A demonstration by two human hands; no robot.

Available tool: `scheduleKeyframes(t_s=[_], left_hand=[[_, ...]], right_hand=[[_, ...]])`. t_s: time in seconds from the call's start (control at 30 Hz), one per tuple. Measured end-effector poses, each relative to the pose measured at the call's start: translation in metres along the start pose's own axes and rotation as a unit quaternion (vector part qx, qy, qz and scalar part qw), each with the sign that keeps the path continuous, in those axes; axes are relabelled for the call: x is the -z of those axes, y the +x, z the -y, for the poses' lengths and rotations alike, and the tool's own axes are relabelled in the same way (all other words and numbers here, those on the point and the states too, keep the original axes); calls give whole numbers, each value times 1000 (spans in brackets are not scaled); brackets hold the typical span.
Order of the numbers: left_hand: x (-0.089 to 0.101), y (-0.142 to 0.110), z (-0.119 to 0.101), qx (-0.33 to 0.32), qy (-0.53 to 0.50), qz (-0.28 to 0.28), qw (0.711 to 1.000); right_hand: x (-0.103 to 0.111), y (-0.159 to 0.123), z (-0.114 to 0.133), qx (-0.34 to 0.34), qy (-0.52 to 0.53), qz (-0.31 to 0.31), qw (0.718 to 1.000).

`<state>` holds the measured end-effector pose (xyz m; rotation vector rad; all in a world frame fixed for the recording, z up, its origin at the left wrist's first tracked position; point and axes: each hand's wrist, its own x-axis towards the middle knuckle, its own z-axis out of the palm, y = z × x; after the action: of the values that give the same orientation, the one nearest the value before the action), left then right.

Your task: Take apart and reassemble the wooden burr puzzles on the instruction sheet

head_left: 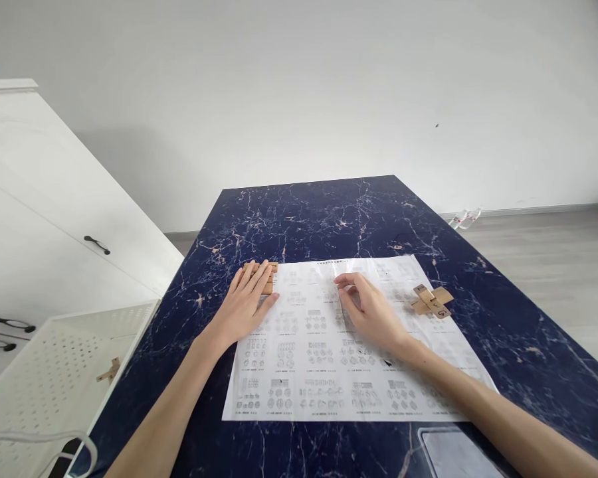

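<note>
My left hand (244,305) lies flat, fingers stretched out, over several wooden puzzle pieces (268,285) at the top left corner of a printed sheet (299,345). It covers most of those pieces. My right hand (371,309) rests over the upper middle of the sheet with its fingers loosely bent. A small gap shows between thumb and forefinger, and nothing is visible in them. To its right, an interlocked wooden puzzle (432,302) with dark marks sits on the sheet's right edge. Rows of small diagrams cover the paper.
The sheet lies on a dark blue marbled table (299,219). A flat pale device or case (458,455) is at the front edge. On the left, a white perforated surface (64,358) holds another wooden piece (109,370) and a white cable (44,437). Clear bottles (465,218) are beyond the table.
</note>
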<state>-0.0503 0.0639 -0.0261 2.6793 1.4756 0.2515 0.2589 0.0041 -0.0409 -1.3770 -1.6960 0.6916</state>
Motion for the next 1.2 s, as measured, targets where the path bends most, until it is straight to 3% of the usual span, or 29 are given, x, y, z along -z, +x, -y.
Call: scheduleKeyframes(t_s=[0.1, 0.2, 0.37, 0.5, 0.73, 1.0, 1.2], left_hand=[[0, -2, -2, 11, 9, -21, 1000], [-3, -3, -3, 38, 20, -47, 998], [-5, -3, -6, 52, 29, -61, 996], [-5, -2, -11, 35, 27, -56, 997], [-6, -2, -12, 55, 21, -49, 997], [-7, -4, -12, 71, 12, -73, 995], [-5, -4, -13, 82, 9, -57, 995]], right_hand=[[8, 0, 7, 4, -10, -7, 1000], [31, -5, 18, 22, -41, -22, 999], [85, -36, 22, 63, -178, -131, 973], [110, -69, 5, 34, -243, -215, 945], [110, -99, -22, -21, -266, -255, 929], [106, -95, -22, -27, -244, -252, 936], [106, -91, -29, -48, -246, -234, 939]])
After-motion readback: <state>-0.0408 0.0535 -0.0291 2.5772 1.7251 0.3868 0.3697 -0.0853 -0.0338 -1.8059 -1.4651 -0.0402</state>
